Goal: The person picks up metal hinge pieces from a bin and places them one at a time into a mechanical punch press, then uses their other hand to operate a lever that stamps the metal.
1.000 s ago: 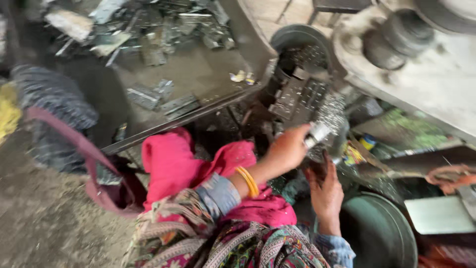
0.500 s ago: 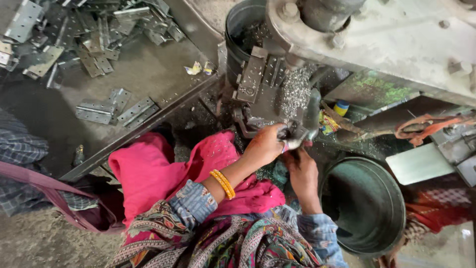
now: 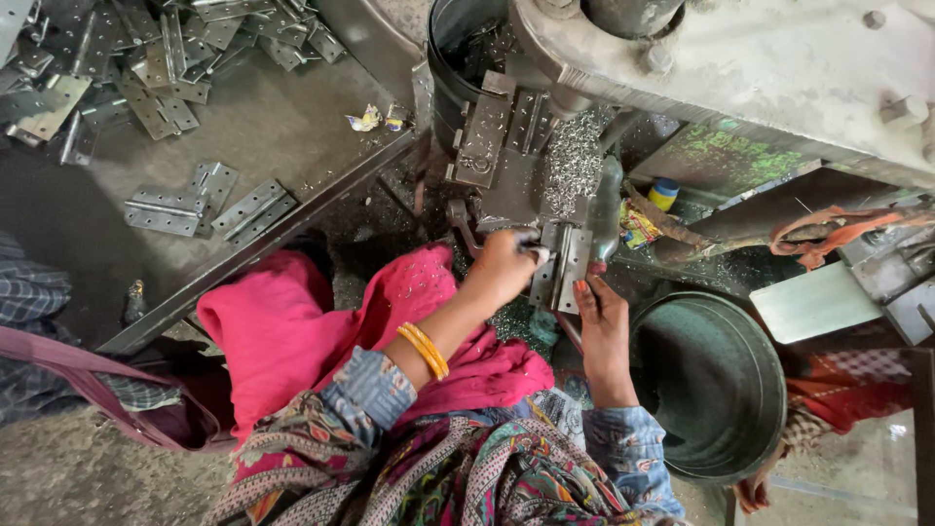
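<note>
Two hands on one flat grey metal hinge (image 3: 559, 265), upright against the front of the grey drilling machine (image 3: 545, 166). Left hand (image 3: 502, 268) closed on the hinge's left edge, right hand (image 3: 601, 314) pinching its lower right corner from below. Left of the machine, loose grey hinges (image 3: 209, 203) on a dark steel table (image 3: 282, 127). Right of the machine, a round dark metal basin (image 3: 709, 385).

Single view only: head-worn camera, above worker, facing steeply down, close over lap. Frame centre: both hands at grey metal press machine (image 3: 682, 68). Left part: dark flat metal worktable (image 3: 282, 127) strewn with hinges. Right part: round dark-green metal basin (image 3: 721, 390). Bottom edge: patterned clothing. No second view, so no overlap.
</note>
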